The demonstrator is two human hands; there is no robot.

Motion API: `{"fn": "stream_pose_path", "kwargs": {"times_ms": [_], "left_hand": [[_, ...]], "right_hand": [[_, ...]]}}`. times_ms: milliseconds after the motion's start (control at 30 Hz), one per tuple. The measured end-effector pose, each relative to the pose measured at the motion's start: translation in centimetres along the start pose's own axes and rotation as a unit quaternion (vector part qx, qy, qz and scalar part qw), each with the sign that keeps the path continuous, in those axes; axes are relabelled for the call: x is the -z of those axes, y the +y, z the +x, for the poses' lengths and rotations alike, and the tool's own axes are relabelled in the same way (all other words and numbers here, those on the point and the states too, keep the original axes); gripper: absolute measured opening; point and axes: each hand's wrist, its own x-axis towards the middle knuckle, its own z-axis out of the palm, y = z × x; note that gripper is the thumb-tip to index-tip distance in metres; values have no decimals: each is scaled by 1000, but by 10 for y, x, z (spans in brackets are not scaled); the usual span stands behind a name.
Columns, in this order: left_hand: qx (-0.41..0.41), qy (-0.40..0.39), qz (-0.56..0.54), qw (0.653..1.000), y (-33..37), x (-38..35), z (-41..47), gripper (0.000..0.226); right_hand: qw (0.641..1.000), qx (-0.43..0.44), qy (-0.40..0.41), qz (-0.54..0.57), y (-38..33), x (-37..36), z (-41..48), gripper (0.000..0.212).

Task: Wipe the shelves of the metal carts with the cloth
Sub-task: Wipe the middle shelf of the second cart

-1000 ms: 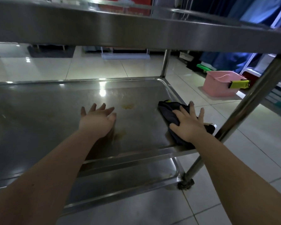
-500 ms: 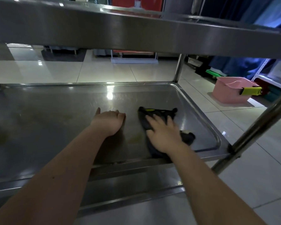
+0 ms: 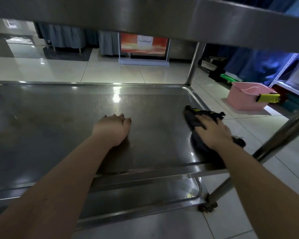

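Observation:
I look under the top shelf of a steel cart at its middle shelf (image 3: pixel 59 121), a shiny tray with a raised rim. A dark cloth (image 3: pixel 194 118) with a yellow tag lies against the shelf's right rim. My right hand (image 3: pixel 212 131) presses flat on the cloth with straight fingers. Part of the cloth hangs over the right edge. My left hand (image 3: pixel 113 129) rests on the bare shelf near the middle, its fingers curled under and holding nothing. A lower shelf (image 3: pixel 145 195) shows below the front rim.
The cart's top shelf (image 3: pixel 145 16) hangs low overhead. Its right front leg (image 3: pixel 273 144) slants close to my right forearm, and a caster (image 3: pixel 208 206) sits below. A pink tub (image 3: pixel 247 97) stands on the tiled floor to the right, beside blue-draped racks.
My right hand has slid the cloth from the shelf's middle back to the right rim. My left hand has stayed on the shelf with fingers curled.

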Motion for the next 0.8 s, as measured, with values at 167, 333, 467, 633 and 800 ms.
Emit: {"fn": "stream_pose_path", "kwargs": {"times_ms": [167,333,467,633,800], "left_hand": [[10,0,-18,1000,4,-3,1,55],[17,-13,-33,999,-1,-6,0,51],[-19,-8,-59,998,-5,1,-1,44],[37,82,-58,994,-18,14,34,33],[-18,33,-42,998,-18,-8,74,46]], "right_hand": [[1000,-22,-3,-19,-11,0,13,52],[998,38,-54,7,-91,-11,27,52],[985,150,-77,21,-167,-31,21,52],[978,187,-84,33,-183,-36,27,52],[983,158,-60,72,-135,-29,55,52]]}}
